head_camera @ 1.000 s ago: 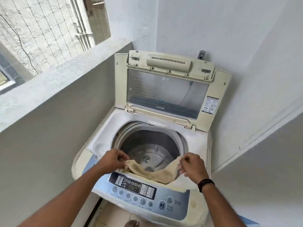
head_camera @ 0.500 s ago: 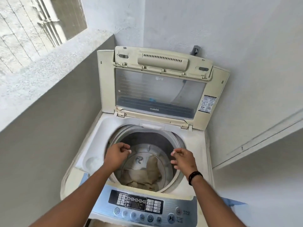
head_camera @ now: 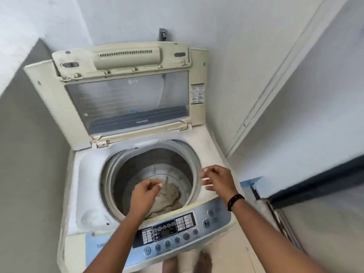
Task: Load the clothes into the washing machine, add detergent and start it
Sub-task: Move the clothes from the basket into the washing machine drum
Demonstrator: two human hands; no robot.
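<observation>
A cream top-loading washing machine stands below me with its lid raised against the back wall. A beige cloth lies crumpled at the bottom of the steel drum. My left hand hovers over the drum opening, fingers loosely curled, holding nothing. My right hand floats above the drum's right rim, fingers spread and empty, a black band on its wrist. The control panel with its buttons runs along the machine's front edge.
A grey low wall hems the machine on the left and white walls close the back and right. A dark-edged door or frame stands at the right. My bare feet are on the tiled floor in front.
Both hands let go of the beige cloth, which dropped into the drum. The hands have since lifted and shifted rightward as my view swung right.
</observation>
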